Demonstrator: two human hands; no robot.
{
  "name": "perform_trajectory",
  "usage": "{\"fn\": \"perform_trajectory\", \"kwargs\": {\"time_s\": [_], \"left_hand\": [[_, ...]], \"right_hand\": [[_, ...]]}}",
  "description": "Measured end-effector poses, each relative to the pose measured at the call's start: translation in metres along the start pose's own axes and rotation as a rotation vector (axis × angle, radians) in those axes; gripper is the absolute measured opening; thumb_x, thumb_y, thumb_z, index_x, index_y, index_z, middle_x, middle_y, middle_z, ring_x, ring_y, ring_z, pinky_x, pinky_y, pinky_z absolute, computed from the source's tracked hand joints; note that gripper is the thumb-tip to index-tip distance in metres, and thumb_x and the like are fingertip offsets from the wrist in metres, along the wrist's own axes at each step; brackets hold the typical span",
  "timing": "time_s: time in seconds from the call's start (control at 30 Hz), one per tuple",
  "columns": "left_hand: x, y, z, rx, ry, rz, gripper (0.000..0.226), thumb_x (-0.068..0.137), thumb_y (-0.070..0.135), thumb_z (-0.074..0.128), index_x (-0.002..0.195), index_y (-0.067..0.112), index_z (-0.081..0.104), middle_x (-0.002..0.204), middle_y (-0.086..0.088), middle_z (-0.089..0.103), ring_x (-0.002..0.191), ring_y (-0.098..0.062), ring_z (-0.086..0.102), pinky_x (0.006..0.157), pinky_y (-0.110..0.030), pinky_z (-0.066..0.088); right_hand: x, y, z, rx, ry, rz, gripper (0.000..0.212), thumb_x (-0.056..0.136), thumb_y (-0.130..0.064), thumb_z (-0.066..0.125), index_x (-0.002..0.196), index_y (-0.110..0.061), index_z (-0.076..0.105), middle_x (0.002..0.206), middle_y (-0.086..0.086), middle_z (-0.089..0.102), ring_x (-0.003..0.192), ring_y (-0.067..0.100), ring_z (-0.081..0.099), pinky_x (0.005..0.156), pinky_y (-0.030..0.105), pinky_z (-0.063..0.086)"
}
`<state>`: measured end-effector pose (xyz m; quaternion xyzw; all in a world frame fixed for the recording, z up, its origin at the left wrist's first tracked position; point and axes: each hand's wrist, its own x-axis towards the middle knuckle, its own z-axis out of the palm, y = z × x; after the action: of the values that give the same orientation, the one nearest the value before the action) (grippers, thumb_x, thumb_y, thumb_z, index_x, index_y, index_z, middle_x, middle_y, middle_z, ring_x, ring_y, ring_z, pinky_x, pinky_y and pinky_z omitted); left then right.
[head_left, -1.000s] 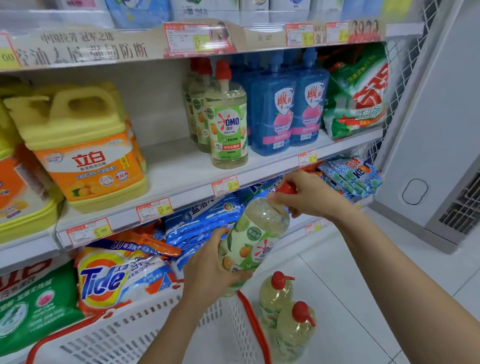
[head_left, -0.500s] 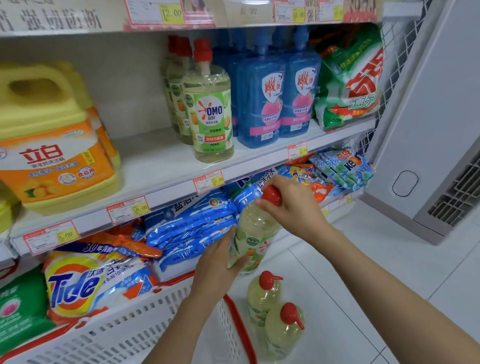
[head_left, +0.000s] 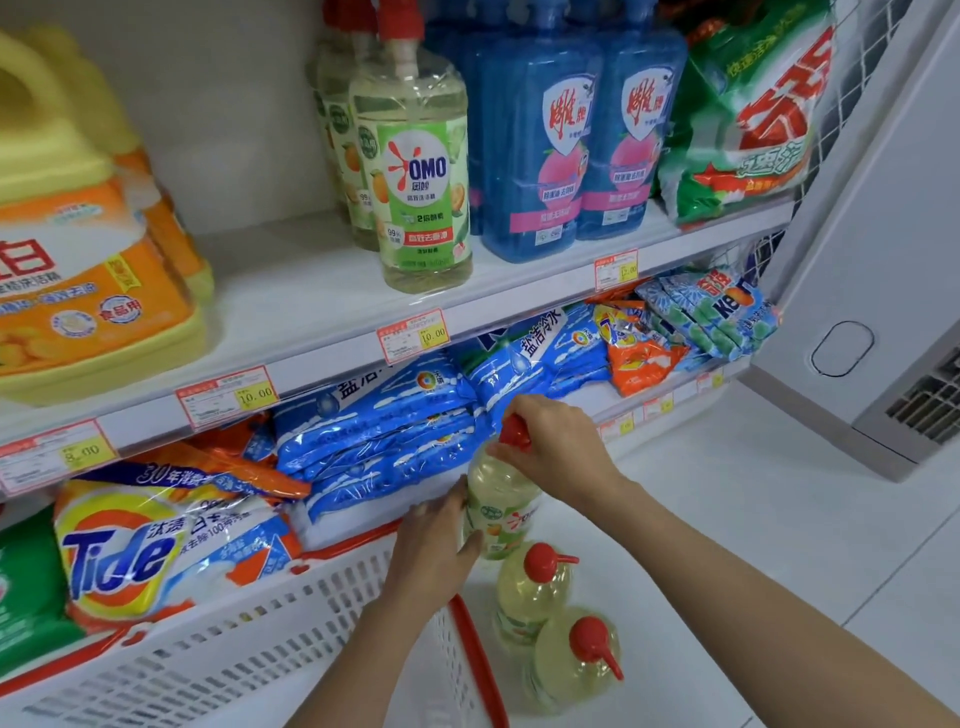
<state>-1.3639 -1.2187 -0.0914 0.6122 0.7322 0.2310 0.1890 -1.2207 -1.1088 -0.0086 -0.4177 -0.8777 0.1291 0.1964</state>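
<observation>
**Centre of frame, slightly low:** held bottle (head_left: 498, 506). Clear rounded plastic, pale yellow liquid, glossy green-and-white label. It stands near upright with a slight tilt. Its red cap (head_left: 514, 431) is smooth moulded plastic.
- The right hand (head_left: 561, 447) grips the cap from above with curled fingers.
- The left hand (head_left: 431, 545) clasps the body from the left, thumb across the label.
- The base is hidden, so contact with the floor cannot be told.

**Lower centre:** middle bottle (head_left: 535, 592) and nearest bottle (head_left: 576, 660). Both are the same make, each with a red spouted cap. They stand together on the glossy white floor tiles (head_left: 727, 545), just below the held bottle.

**Lower left:** basket (head_left: 291, 623). White slotted plastic with a red rim.

**Upper centre, on the white shelf (head_left: 311, 306):**
- OMO bottle (head_left: 423, 197), clear, shrink-wrapped, with a green label.
- Blue bottles (head_left: 535, 145), translucent and flat-sided, beside it.

**Upper left:** yellow jug (head_left: 78, 260). Opaque plastic with a moulded handle and an orange label.

**Lower shelf, middle left:**
- Blue bags (head_left: 379, 431), crinkled shiny film, stacked flat just behind the hands.
- Tide bag (head_left: 156, 551), soft and glossy.
</observation>
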Motion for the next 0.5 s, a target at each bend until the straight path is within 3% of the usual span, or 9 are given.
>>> {"fn": "perform_trajectory", "kwargs": {"time_s": [0.3, 0.5], "left_hand": [[0.000, -0.015, 0.013, 0.316, -0.073, -0.037, 0.063, 0.094, 0.044, 0.050, 0.150, 0.023, 0.028, 0.149, 0.005, 0.042, 0.140, -0.015, 0.029, 0.116, -0.028, 0.010], [0.000, -0.019, 0.012, 0.431, -0.138, -0.003, 0.059, 0.095, 0.047, 0.043, 0.147, 0.021, 0.035, 0.146, 0.002, 0.043, 0.142, -0.017, 0.024, 0.121, -0.034, 0.006]], "right_hand": [[-0.010, 0.007, 0.060, -0.052, -0.153, 0.004, 0.037, 0.085, -0.044, 0.069, 0.100, -0.014, 0.054, 0.101, 0.003, 0.063, 0.088, 0.028, 0.061, 0.072, 0.035, 0.048], [-0.014, 0.013, 0.083, -0.034, -0.219, 0.037, 0.041, 0.085, -0.045, 0.070, 0.106, -0.014, 0.054, 0.104, 0.003, 0.062, 0.091, 0.027, 0.061, 0.075, 0.035, 0.049]]}}
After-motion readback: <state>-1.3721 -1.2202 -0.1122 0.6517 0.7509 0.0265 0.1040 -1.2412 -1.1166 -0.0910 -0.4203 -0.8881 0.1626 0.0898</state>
